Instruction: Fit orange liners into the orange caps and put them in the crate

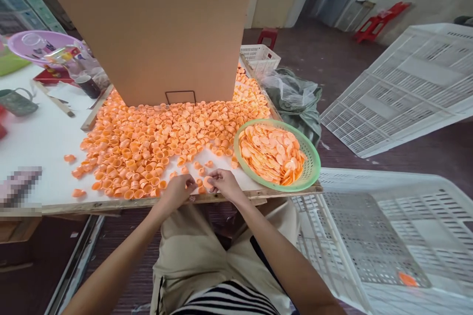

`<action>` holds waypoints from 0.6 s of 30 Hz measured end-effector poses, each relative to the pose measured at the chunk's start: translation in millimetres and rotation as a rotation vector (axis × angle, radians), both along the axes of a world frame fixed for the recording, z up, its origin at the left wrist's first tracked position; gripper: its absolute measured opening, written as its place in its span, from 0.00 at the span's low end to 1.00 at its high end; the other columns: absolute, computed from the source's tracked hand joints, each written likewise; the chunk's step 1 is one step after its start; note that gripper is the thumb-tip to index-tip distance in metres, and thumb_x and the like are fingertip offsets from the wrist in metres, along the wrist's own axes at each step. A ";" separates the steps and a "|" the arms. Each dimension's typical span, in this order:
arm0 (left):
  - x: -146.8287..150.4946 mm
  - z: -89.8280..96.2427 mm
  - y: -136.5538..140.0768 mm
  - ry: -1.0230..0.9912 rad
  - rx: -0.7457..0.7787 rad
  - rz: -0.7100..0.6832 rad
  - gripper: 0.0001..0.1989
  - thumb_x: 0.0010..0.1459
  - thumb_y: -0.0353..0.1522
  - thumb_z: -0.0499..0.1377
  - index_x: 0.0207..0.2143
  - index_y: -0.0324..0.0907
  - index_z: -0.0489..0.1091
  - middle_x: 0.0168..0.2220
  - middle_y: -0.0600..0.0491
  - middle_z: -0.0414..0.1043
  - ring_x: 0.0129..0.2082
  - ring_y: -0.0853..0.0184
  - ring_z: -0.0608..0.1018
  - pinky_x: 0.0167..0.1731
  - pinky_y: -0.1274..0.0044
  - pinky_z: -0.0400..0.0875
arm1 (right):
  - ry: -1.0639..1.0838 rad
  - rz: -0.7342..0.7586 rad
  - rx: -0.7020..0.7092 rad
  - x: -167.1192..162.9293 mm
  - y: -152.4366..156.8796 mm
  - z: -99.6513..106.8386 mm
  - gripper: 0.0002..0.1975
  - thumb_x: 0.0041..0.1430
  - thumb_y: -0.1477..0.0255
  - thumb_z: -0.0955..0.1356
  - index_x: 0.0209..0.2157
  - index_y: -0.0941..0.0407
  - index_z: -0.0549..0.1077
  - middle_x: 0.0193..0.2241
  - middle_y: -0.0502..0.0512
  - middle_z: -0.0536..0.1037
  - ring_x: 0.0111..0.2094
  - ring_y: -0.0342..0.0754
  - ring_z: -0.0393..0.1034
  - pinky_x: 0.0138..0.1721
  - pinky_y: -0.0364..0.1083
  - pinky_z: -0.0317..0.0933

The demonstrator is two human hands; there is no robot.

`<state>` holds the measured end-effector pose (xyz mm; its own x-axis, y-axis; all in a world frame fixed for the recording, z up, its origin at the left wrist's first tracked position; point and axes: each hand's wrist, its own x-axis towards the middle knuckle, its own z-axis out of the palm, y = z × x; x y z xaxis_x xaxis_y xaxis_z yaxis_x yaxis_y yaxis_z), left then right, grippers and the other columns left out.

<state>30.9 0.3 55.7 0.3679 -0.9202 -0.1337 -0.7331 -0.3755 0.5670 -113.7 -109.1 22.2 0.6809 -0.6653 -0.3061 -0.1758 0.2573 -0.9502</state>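
At the table's front edge, my right hand (224,183) pinches a round orange plastic piece (208,182) between thumb and fingers. My left hand (181,187) is just left of it, fingers curled together; what they hold, if anything, is too small to make out. A few loose small orange plastic cups (201,171) lie around my fingertips. Beyond and to the left spreads a big heap of the same cups (148,142), many with their open mouths showing. To the right of my right hand, a green mesh basket (313,170) holds a pile of flat orange discs (271,152).
A tall cardboard sheet (158,29) stands behind the heap. White plastic crates (414,83) stand at the right, another (332,236) below the table edge. A purple basin (22,42) and a mug (18,103) are on the left. Wooden strips (96,108) border the heap.
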 end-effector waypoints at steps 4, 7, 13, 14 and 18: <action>-5.1 -15.7 -0.9 0.001 0.042 -0.010 0.06 0.55 0.31 0.56 0.34 0.40 0.71 0.30 0.50 0.76 0.30 0.64 0.76 0.29 0.78 0.62 | 0.089 0.035 -0.019 15.7 -2.8 -20.8 0.11 0.48 0.70 0.72 0.28 0.57 0.67 0.17 0.43 0.70 0.15 0.40 0.68 0.16 0.39 0.63; -6.1 -18.6 -11.0 -0.007 -0.004 0.076 0.07 0.55 0.31 0.56 0.38 0.38 0.69 0.32 0.49 0.75 0.31 0.64 0.76 0.29 0.78 0.62 | 0.098 0.018 -0.071 20.0 -10.7 -24.5 0.10 0.49 0.71 0.72 0.28 0.56 0.66 0.18 0.43 0.70 0.16 0.41 0.68 0.16 0.38 0.62; -5.8 -26.3 -31.8 0.104 -0.010 0.000 0.08 0.58 0.29 0.52 0.32 0.38 0.70 0.30 0.49 0.75 0.30 0.66 0.75 0.28 0.79 0.61 | 0.111 0.053 -0.161 16.2 -20.6 -26.7 0.08 0.51 0.71 0.70 0.26 0.56 0.66 0.18 0.45 0.71 0.17 0.42 0.68 0.19 0.41 0.63; -6.7 -27.0 -34.8 0.116 -0.011 -0.005 0.07 0.58 0.31 0.53 0.32 0.38 0.70 0.30 0.49 0.75 0.30 0.66 0.75 0.28 0.79 0.62 | 0.114 0.059 -0.165 14.0 -21.4 -26.7 0.07 0.51 0.71 0.70 0.26 0.56 0.66 0.18 0.46 0.71 0.17 0.42 0.68 0.20 0.41 0.63; -8.5 -27.5 -45.9 0.082 0.036 -0.002 0.06 0.56 0.32 0.56 0.31 0.38 0.71 0.30 0.48 0.75 0.30 0.65 0.75 0.27 0.78 0.61 | 0.129 0.061 -0.162 6.9 -24.3 -27.0 0.09 0.52 0.69 0.70 0.27 0.55 0.65 0.18 0.46 0.70 0.17 0.42 0.67 0.18 0.40 0.61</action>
